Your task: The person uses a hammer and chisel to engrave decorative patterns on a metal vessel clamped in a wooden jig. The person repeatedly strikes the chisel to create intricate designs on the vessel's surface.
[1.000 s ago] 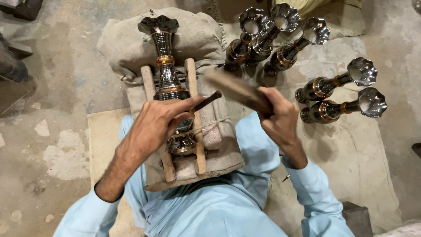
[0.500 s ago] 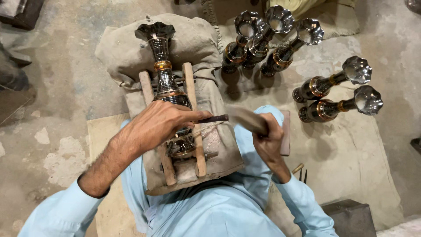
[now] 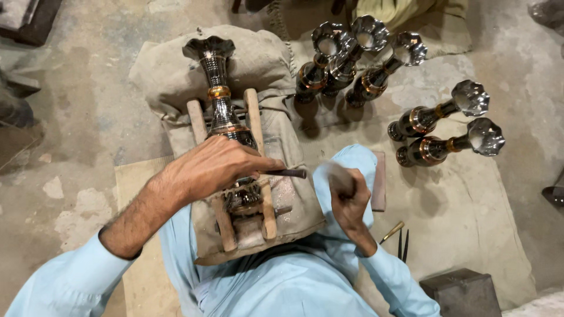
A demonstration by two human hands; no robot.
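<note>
glossy metal vase (image 3: 226, 117) on rough cloth sack (image 3: 164, 76), matt wooden slats (image 3: 254, 117).

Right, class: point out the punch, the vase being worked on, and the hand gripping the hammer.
punch (image 3: 289, 173), head view, dark shaft.
vase (image 3: 220, 103), head view, neck.
right hand (image 3: 346, 194), head view, knuckles.

mallet (image 3: 336, 174) blurred, vase (image 3: 226, 126) middle hidden

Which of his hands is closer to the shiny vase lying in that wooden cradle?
Left. The left hand rests on the vase, holding a thin metal rod. The right hand is off to its right, apart.
</note>
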